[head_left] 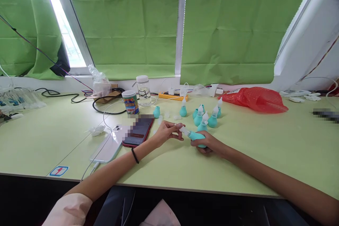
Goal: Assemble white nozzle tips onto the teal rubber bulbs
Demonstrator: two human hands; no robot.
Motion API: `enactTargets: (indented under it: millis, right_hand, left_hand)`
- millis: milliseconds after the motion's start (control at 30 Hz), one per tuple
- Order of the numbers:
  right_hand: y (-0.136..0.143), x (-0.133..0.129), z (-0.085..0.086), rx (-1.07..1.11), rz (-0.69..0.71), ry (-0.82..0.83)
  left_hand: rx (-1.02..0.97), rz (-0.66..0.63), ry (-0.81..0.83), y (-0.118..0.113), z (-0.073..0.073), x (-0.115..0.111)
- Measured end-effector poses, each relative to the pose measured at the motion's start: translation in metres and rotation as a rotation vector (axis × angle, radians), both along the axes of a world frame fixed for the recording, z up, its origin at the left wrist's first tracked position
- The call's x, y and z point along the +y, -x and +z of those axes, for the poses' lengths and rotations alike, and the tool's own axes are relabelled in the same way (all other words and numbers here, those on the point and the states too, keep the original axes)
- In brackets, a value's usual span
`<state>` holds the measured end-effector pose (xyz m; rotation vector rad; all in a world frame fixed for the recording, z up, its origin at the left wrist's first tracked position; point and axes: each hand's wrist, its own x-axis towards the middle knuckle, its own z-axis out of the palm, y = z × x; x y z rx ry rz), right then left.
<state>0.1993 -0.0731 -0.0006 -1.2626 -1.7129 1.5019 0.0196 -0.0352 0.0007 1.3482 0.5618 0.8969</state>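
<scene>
Wrapped around a teal squeeze bulb (pixel 196 136), my right hand (pixel 208 142) tilts it toward the left above the table. A translucent white nozzle (pixel 184 131) extends from the bulb's mouth. My left hand (pixel 168 132) pinches the nozzle's far end between thumb and fingers. Just beyond my hands stand several teal bulbs with pointed white tips, such as the nearest bulb (pixel 203 124) and a separate upright bulb (pixel 183 111). One bulb without a tip (pixel 156 112) stands farther left. Small clear plastic pieces (pixel 177 117) lie near it.
Left of my hands lie a dark-screened phone (pixel 140 130) and a white phone (pixel 111 144) with a cable. Behind them stand a printed can (pixel 130 102) and a clear jar (pixel 143 91). A yellow power strip (pixel 172 96) and red plastic bag (pixel 254 99) are at the back.
</scene>
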Motion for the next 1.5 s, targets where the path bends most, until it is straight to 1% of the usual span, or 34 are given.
enactTargets:
  millis: [67, 167, 200, 233, 267, 333, 467, 567, 633, 767, 833, 900, 967, 1033, 1100, 1167, 1233, 1300, 1333, 1400, 1500]
  right_hand:
    - [0.003, -0.003, 0.000, -0.061, -0.032, -0.175]
    - [0.005, -0.009, 0.000, -0.166, -0.096, -0.507]
    - [0.006, -0.011, -0.001, -0.189, -0.099, -0.575]
    - [0.006, -0.012, -0.001, -0.197, -0.089, -0.608]
    - [0.006, -0.013, -0.001, -0.190, -0.066, -0.604]
    - [0.006, -0.013, -0.001, -0.129, -0.012, -0.531]
    - [0.006, -0.013, -0.002, 0.048, 0.045, -0.271]
    - [0.007, -0.012, -0.004, 0.111, 0.062, -0.103]
    - [0.007, -0.011, -0.004, 0.136, 0.059, -0.078]
    - [0.008, -0.009, -0.002, 0.202, 0.023, -0.125]
    - [0.008, -0.008, -0.001, 0.241, 0.009, -0.131]
    - [0.008, -0.006, -0.002, 0.278, -0.019, -0.135]
    - [0.007, -0.003, -0.004, 0.298, -0.066, -0.134]
    - [0.006, -0.001, -0.007, 0.283, -0.111, -0.124]
    - [0.006, -0.001, -0.009, 0.237, -0.128, -0.119]
    - [0.007, -0.001, -0.010, 0.178, -0.120, -0.129]
    - [0.008, -0.002, -0.012, 0.127, -0.105, -0.150]
    - [0.009, -0.003, -0.013, 0.096, -0.093, -0.168]
    - [0.009, -0.003, -0.013, 0.086, -0.086, -0.173]
    - [0.010, -0.003, -0.014, 0.071, -0.080, -0.178]
    - [0.009, -0.003, -0.015, 0.053, -0.086, -0.182]
  left_hand:
    - [-0.011, 0.035, -0.008, -0.002, 0.000, -0.001]
    - [0.018, 0.088, -0.041, -0.004, 0.002, -0.007]
    - [0.032, 0.102, -0.052, -0.004, 0.003, -0.009]
    - [0.045, 0.112, -0.062, -0.005, 0.004, -0.010]
    - [0.056, 0.120, -0.070, -0.005, 0.005, -0.012]
    - [0.071, 0.126, -0.086, -0.005, 0.006, -0.014]
    - [0.073, 0.123, -0.109, -0.005, 0.009, -0.017]
    - [0.081, 0.110, -0.120, -0.003, 0.009, -0.016]
    - [0.078, 0.098, -0.123, -0.003, 0.009, -0.015]
    - [0.076, 0.060, -0.179, -0.004, 0.015, -0.013]
    - [0.114, 0.038, -0.217, -0.005, 0.022, -0.012]
    - [0.162, 0.049, -0.264, -0.006, 0.033, -0.007]
    - [0.193, 0.111, -0.329, -0.005, 0.048, 0.002]
    - [0.187, 0.212, -0.395, -0.004, 0.061, 0.017]
    - [0.182, 0.295, -0.441, -0.006, 0.067, 0.036]
    - [0.228, 0.322, -0.420, -0.011, 0.064, 0.055]
    - [0.292, 0.325, -0.386, -0.018, 0.054, 0.072]
    - [0.363, 0.299, -0.379, -0.026, 0.042, 0.084]
    - [0.396, 0.270, -0.382, -0.029, 0.036, 0.088]
    - [0.472, 0.174, -0.387, -0.034, 0.030, 0.092]
    - [0.578, 0.041, -0.408, -0.037, 0.030, 0.092]
